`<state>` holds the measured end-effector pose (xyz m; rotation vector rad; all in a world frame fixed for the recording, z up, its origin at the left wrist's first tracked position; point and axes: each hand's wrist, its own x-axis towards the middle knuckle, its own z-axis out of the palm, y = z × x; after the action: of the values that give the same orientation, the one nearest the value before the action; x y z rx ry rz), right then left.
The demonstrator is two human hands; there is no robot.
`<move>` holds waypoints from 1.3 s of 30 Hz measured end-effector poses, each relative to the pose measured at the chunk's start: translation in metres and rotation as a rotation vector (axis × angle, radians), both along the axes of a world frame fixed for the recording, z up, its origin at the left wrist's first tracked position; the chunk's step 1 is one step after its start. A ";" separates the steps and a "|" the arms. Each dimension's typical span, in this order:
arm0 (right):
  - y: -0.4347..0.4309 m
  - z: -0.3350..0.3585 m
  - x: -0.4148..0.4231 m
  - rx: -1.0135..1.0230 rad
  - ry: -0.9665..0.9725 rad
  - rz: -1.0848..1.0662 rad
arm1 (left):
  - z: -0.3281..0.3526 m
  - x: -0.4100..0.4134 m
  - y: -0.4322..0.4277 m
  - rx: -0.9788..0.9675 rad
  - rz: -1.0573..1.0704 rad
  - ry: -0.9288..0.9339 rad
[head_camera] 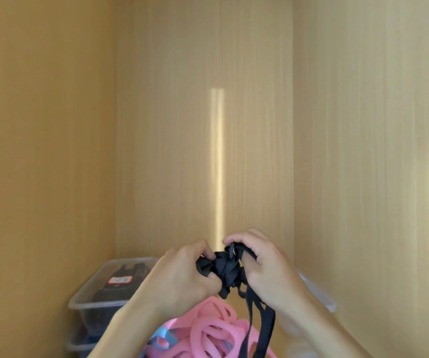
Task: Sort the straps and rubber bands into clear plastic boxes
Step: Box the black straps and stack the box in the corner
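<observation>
Two clear boxes [92, 304] are stacked to the left of the black strap [225, 270], and a dark gadget [120, 282] with a red and white sticker is kept in the top one. The strap is bunched into a ball and held up in the air. Its left side is gripped by the left hand [180, 277], with fingers curled round it. Below the strap, blue bands [167, 337] and pink bands [213, 332] are piled. The strap's right side is pinched by the right hand [265, 267], and loose ends are left hanging down. Right of the strap, another box [319, 293] is partly seen.
</observation>
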<state>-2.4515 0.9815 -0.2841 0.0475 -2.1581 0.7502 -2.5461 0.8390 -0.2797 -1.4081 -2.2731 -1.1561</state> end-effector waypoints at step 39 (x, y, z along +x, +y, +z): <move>-0.016 0.003 0.009 -0.530 -0.469 0.411 | -0.001 0.011 0.016 0.708 -0.202 -0.653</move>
<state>-2.4423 0.9651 -0.2807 0.0412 -2.3301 1.6924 -2.5351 0.8552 -0.2807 -1.0681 -1.7108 -2.4541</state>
